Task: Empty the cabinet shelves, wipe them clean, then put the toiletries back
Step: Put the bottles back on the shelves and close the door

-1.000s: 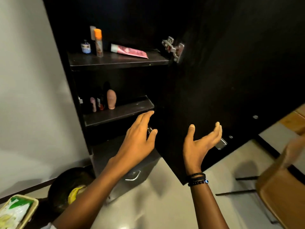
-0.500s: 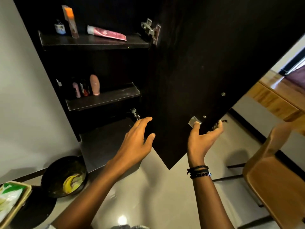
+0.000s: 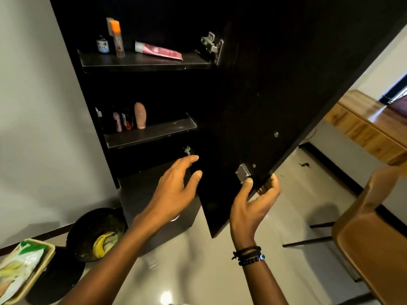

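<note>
While the door (image 3: 275,84) stands open, toiletries (image 3: 158,50) occupy both shelves (image 3: 143,64).

I'm reading nothing clearly: the small bottle (image 3: 102,46) on the top shelf (image 3: 143,62) is showing a label, letters too blurred.

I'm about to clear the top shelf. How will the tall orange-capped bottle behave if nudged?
The tall orange-capped bottle stands upright on a narrow base, so it would probably tip if nudged. Its round body may then roll. The small dark bottle stands close beside it and might get knocked.
</note>
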`<state>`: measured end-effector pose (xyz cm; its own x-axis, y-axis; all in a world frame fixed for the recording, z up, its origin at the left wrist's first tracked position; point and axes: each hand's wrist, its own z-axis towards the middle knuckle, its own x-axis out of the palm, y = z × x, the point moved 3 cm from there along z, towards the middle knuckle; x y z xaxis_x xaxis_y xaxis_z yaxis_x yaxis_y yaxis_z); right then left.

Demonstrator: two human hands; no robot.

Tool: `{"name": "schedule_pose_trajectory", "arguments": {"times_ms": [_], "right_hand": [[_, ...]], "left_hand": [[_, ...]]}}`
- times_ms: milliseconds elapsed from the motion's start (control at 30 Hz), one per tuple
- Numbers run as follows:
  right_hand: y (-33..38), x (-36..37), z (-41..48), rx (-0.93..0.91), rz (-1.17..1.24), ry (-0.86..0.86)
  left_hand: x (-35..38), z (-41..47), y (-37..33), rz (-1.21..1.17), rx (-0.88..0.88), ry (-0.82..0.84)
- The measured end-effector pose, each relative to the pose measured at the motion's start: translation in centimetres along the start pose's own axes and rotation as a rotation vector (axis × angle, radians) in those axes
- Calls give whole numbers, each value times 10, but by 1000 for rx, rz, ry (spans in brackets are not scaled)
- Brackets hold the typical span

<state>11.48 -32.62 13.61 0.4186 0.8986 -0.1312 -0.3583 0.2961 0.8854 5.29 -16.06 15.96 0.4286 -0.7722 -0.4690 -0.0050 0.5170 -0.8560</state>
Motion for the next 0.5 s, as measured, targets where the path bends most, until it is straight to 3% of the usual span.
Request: {"name": "schedule_pose_trajectory", "arguments": {"times_ms": [367,500], "right_hand": [[58,85,-130,-136,34,251],[79,138,-168,-200,5,351]], "left_hand": [[-91,12,-35,-295,237,-73],[-146,29,-16,-180,273,-262]]}}
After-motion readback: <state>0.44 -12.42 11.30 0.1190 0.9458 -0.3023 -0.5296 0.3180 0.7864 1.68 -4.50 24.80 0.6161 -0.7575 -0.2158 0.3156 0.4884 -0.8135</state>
